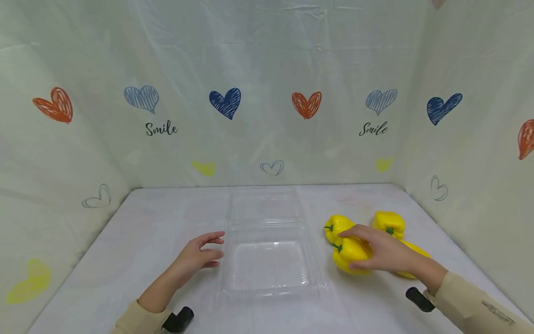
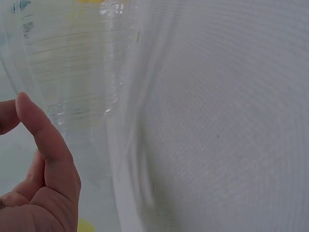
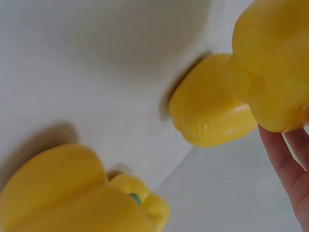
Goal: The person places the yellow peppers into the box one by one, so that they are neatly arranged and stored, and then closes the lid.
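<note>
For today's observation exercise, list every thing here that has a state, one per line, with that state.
Clear plastic clamshell container: open, empty, lid laid back.
Yellow bell pepper nearest the container: on the table, gripped by right hand.
Three other yellow bell peppers: lying loose.
Left hand: relaxed, beside the container.

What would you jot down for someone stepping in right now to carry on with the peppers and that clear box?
Left hand: relaxed and holding nothing, resting on the table at the left edge of the clear clamshell box.
Right hand: fingers curled over the nearest yellow pepper, which lies on the table.
Other peppers: one just behind it, one farther right, and a fourth mostly hidden under the right wrist.
The box lies open with its lid folded back.
Done: box opened, nothing in it.
Left, as it looks: all four peppers remain outside the box.
</note>
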The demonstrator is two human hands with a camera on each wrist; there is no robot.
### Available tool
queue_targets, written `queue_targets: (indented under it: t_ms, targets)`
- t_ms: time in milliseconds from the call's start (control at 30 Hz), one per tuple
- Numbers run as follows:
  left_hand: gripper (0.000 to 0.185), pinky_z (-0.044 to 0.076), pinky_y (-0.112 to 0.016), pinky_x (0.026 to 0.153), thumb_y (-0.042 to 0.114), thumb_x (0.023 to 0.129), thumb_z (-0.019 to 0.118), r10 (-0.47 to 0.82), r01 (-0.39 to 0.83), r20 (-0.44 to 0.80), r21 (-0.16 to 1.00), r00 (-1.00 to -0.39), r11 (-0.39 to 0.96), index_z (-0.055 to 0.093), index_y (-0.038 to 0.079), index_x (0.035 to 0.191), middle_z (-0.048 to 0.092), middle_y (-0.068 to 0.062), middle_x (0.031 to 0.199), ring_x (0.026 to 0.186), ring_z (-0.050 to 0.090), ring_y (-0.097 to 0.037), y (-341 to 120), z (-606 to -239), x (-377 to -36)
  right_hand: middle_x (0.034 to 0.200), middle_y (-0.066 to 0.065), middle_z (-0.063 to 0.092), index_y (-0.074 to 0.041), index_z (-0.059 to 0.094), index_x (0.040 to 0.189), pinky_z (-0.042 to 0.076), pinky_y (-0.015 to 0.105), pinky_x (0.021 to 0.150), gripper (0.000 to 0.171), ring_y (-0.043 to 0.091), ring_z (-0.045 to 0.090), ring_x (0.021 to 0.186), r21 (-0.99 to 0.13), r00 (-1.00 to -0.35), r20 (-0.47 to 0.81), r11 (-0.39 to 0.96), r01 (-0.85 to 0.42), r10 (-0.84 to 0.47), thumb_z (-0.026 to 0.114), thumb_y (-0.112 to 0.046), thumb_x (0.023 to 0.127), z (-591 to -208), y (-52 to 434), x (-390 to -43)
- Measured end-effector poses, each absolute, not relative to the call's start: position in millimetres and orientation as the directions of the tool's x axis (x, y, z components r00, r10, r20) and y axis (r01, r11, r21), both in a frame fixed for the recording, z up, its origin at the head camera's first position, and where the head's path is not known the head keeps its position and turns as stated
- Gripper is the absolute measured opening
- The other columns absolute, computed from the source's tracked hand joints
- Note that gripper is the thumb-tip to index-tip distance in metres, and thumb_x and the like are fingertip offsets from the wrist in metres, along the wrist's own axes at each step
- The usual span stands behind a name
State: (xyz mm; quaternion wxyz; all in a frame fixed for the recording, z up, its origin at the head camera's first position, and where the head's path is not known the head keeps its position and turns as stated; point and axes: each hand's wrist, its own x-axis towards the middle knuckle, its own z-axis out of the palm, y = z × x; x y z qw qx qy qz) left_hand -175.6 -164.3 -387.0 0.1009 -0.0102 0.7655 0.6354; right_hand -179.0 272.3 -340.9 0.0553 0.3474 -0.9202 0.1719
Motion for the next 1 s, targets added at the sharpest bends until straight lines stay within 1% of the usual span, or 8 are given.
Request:
queue_targets:
  t_ms: [100,167,333,500,567,667,1000]
  targets:
    - [0.053,0.055,-0.035,0.073,-0.001,0.084,0.062,0.123,-0.141,-0.166,0.972,-0.979,0.188,0.045,-0.002,0.134,0.048,-0.02,0.122,0.083,0.058,-0.019,-164.8,-387.4,-176.5,0.115,-0.006,0.058,-0.015,0.059,0.12,0.043,0.05,0.091,0.058,0.023,0.054,0.108,-0.278,-0.731,0.234,0.677,-0.682,-0.641,0.073,-0.047,0.075,-338.0,266.3,-181.5]
    - [0.053,0.055,-0.034,0.073,-0.001,0.084,0.062,0.133,-0.134,-0.159,0.975,-0.978,0.178,0.044,-0.002,0.134,0.048,-0.021,0.122,0.084,0.058,-0.019,-165.3,-387.9,-177.3,0.115,-0.005,0.058,-0.015,0.058,0.121,0.044,0.048,0.09,0.058,0.022,0.055,0.106,-0.276,-0.727,0.226,0.673,-0.687,-0.649,0.073,-0.048,0.075,-335.8,262.7,-182.7]
    - [0.054,0.055,-0.034,0.073,-0.001,0.084,0.062,0.148,-0.121,-0.146,0.979,-0.978,0.166,0.044,-0.003,0.135,0.047,-0.021,0.122,0.084,0.058,-0.019,-166.4,-388.9,-177.7,0.118,-0.005,0.057,-0.017,0.058,0.121,0.047,0.041,0.087,0.057,0.017,0.054,0.103,-0.274,-0.716,0.219,0.662,-0.697,-0.663,0.071,-0.05,0.076,-333.3,253.9,-187.8]
    - [0.054,0.055,-0.034,0.073,-0.001,0.085,0.062,0.144,-0.131,-0.155,0.978,-0.977,0.162,0.044,-0.002,0.135,0.047,-0.021,0.123,0.084,0.058,-0.019,-166.8,-389.0,-176.1,0.113,-0.008,0.056,-0.017,0.058,0.12,0.048,0.033,0.083,0.054,0.011,0.054,0.098,-0.261,-0.671,0.255,0.619,-0.741,-0.696,0.073,-0.045,0.076,-331.5,245.7,-193.9]
    - [0.054,0.055,-0.034,0.073,-0.001,0.084,0.062,0.142,-0.134,-0.157,0.978,-0.977,0.159,0.044,-0.002,0.135,0.047,-0.021,0.123,0.084,0.058,-0.019,-166.3,-389.0,-176.3,0.112,-0.009,0.056,-0.017,0.058,0.12,0.048,0.032,0.082,0.053,0.01,0.054,0.096,-0.27,-0.663,0.263,0.606,-0.748,-0.701,0.074,-0.043,0.076,-330.1,242.9,-195.9]
    - [0.054,0.055,-0.034,0.072,-0.002,0.084,0.062,0.138,-0.133,-0.155,0.978,-0.978,0.158,0.044,-0.002,0.135,0.047,-0.021,0.123,0.083,0.058,-0.018,-165.8,-389.1,-176.4,0.111,-0.01,0.056,-0.018,0.057,0.121,0.048,0.03,0.081,0.053,0.008,0.053,0.094,-0.285,-0.666,0.254,0.604,-0.744,-0.701,0.074,-0.042,0.076,-327.4,238.4,-198.1]
    - [0.054,0.055,-0.033,0.072,-0.001,0.084,0.062,0.129,-0.133,-0.155,0.978,-0.979,0.162,0.045,-0.002,0.134,0.048,-0.021,0.122,0.084,0.058,-0.018,-165.8,-389.6,-176.5,0.112,-0.01,0.055,-0.019,0.057,0.123,0.049,0.031,0.079,0.055,0.008,0.052,0.093,-0.331,-0.712,0.182,0.639,-0.694,-0.679,0.074,-0.041,0.076,-319.0,224.8,-204.2]
